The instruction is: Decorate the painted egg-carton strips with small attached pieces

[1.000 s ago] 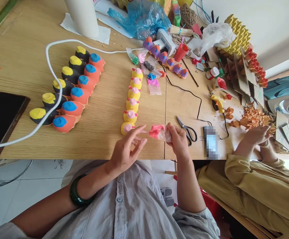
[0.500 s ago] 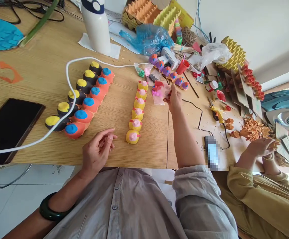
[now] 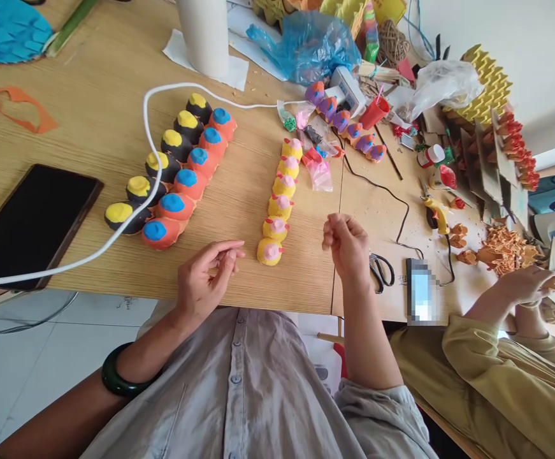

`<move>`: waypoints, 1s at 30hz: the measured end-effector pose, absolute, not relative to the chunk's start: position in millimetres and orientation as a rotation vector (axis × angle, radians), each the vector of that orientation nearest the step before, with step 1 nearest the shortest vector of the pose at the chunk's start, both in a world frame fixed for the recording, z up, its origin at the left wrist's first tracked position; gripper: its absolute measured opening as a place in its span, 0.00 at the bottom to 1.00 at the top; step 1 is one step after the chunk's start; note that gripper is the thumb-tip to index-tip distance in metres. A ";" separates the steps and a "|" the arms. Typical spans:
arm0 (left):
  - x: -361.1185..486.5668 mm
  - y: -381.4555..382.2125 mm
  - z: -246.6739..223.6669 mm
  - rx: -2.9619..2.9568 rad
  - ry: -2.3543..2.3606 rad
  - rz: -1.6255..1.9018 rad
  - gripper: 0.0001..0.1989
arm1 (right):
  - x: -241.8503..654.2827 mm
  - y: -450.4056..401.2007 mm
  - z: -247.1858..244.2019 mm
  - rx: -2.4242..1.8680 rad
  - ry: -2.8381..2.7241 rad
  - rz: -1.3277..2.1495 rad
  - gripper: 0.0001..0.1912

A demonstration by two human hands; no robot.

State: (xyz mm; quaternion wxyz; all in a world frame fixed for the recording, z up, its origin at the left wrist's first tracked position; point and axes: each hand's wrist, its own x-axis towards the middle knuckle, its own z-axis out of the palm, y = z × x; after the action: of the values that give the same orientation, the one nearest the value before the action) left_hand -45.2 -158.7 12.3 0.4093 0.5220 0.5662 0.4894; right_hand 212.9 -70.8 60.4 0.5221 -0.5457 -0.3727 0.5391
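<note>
A yellow strip of painted egg-carton cups (image 3: 281, 205) with pink dabs and small red pieces lies on the table in front of me. Left of its near end, my left hand (image 3: 209, 275) hovers with fingers loosely bent and apart, and nothing shows in it. On the other side of the strip, my right hand (image 3: 346, 247) is pinched above the table; anything between its fingertips is too small to make out. Beyond it lie a clear bag with pink clay (image 3: 321, 173) and red clay (image 3: 311, 157).
Black-and-yellow cups (image 3: 138, 187), orange-and-blue cups (image 3: 186, 182) and a phone (image 3: 36, 220) are at left, crossed by a white cable (image 3: 147, 121). Purple cups (image 3: 340, 120), scissors (image 3: 381, 273) and a glue gun (image 3: 437, 215) lie right. A co-worker's hands (image 3: 528, 287) work beside me.
My right hand has drawn back from the clay bag toward me, its fingers pinched. The left hand stays near the yellow strip. The view has shifted slightly.
</note>
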 end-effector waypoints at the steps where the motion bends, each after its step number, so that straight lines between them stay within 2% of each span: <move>1: -43.1 -159.4 15.1 1.331 1.403 1.251 0.12 | 206.9 -84.0 62.0 -1.306 -0.892 1.336 0.18; 7: -25.3 -161.7 42.5 1.448 1.237 1.250 0.11 | 170.7 -137.7 63.4 -1.159 -0.808 1.634 0.16; 10: -17.9 -162.3 55.4 1.423 1.169 1.218 0.10 | 162.9 -149.7 60.9 -1.131 -0.781 1.678 0.13; 18: -8.0 -164.7 67.7 1.055 1.105 1.066 0.07 | 158.3 -164.8 59.4 -1.114 -1.033 1.403 0.03; 24: -10.8 -164.2 69.1 1.044 1.213 0.987 0.10 | 159.1 -172.1 55.4 -1.094 -1.227 1.360 0.10; 27: -11.4 -163.7 71.1 1.107 1.224 0.973 0.11 | 159.6 -174.0 53.9 -1.136 -1.247 1.333 0.09; 30: -11.3 -163.3 71.2 1.087 1.212 0.950 0.17 | 158.9 -173.9 55.4 -1.184 -1.225 1.311 0.06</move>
State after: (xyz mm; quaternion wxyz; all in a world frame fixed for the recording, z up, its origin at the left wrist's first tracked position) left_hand -11.3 -163.3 71.2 0.5879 0.4665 0.5201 0.4078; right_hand 158.9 -173.9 55.4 0.4759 -0.4843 -0.5011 0.5365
